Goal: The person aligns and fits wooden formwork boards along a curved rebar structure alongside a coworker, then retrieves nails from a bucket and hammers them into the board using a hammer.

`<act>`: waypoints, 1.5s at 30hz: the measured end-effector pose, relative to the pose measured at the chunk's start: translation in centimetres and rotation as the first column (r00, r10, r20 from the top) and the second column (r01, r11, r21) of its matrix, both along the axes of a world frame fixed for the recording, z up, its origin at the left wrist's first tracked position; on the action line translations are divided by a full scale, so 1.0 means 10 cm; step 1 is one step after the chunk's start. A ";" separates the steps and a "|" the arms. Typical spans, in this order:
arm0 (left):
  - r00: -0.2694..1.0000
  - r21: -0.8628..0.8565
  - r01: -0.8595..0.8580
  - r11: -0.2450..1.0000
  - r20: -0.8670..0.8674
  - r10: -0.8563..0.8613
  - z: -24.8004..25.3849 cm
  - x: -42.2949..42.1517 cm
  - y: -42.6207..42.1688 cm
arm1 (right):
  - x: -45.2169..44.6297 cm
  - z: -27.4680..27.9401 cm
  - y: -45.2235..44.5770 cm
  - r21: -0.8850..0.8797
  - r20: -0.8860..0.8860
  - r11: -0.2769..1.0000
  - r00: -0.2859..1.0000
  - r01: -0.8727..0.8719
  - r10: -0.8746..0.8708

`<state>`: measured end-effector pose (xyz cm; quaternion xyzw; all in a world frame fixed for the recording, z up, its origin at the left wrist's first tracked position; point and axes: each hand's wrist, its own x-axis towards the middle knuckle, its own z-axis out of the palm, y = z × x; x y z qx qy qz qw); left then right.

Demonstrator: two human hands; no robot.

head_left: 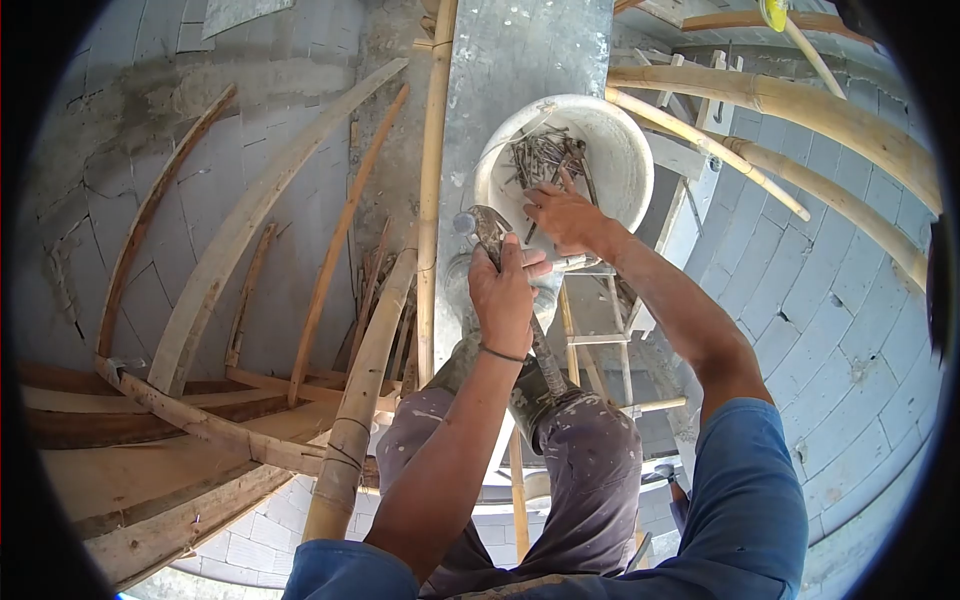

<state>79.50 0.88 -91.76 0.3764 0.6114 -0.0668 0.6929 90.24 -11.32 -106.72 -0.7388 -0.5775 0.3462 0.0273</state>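
My left hand (503, 300) is closed around a claw hammer (487, 228), gripping it close to the head. The hammer's handle runs down below the hand toward my knees. A white bucket (630, 160) stands on the board in front of me, with a pile of loose nails (540, 152) inside. Over the bucket's near side reaches my right hand (565, 217), its fingers apart at the lower edge of the pile. Whether a fingertip touches a nail I cannot tell.
A grey, paint-spotted board (530, 50) runs away from me, with a bamboo pole (435, 170) along its left edge. Thick bamboo poles (780, 95) cross at right. Wooden planks (200, 425) lie lower left. A ladder-like frame (600, 338) stands below the bucket.
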 end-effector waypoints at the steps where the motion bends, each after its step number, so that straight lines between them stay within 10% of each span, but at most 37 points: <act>1: 1.000 -0.009 0.004 1.000 -0.016 -0.004 0.01 0.02 0.01 | 0.05 0.03 0.04 -0.062 -0.107 0.998 0.994 -0.027 0.021; 5: 1.000 -0.035 0.001 0.999 -0.010 -0.001 0.00 0.00 -0.01 | 0.31 -0.13 0.34 -0.244 -0.374 0.933 0.862 0.265 -0.343; 10: 1.000 -0.049 0.026 0.998 0.013 -0.025 -0.04 -0.02 0.00 | 0.53 -0.75 0.50 0.097 -0.010 0.811 0.816 0.577 -0.579; 31: 0.999 -0.071 0.027 0.997 0.047 -0.023 -0.05 0.01 0.11 | 0.73 -1.21 0.78 -0.011 0.210 1.000 0.978 -0.012 0.014; 38: 0.999 -0.080 0.020 0.997 0.039 -0.017 -0.07 0.02 0.17 | 0.69 -0.89 0.55 0.074 0.094 0.987 0.985 0.140 -0.146; 42: 0.999 -0.101 -0.023 0.995 0.044 0.027 -0.06 0.02 0.20 | 0.62 -0.59 0.31 0.073 -0.022 0.818 0.821 0.571 -0.571; 44: 0.997 -0.138 -0.043 0.990 0.057 0.051 -0.06 0.01 0.20 | 0.53 -0.21 0.14 -0.201 -0.541 0.202 0.064 0.959 -0.839; 45: 0.997 -0.141 -0.041 0.989 0.063 0.050 -0.08 0.00 0.18 | 0.46 0.02 0.11 -0.328 -0.605 0.094 -0.133 0.940 -0.785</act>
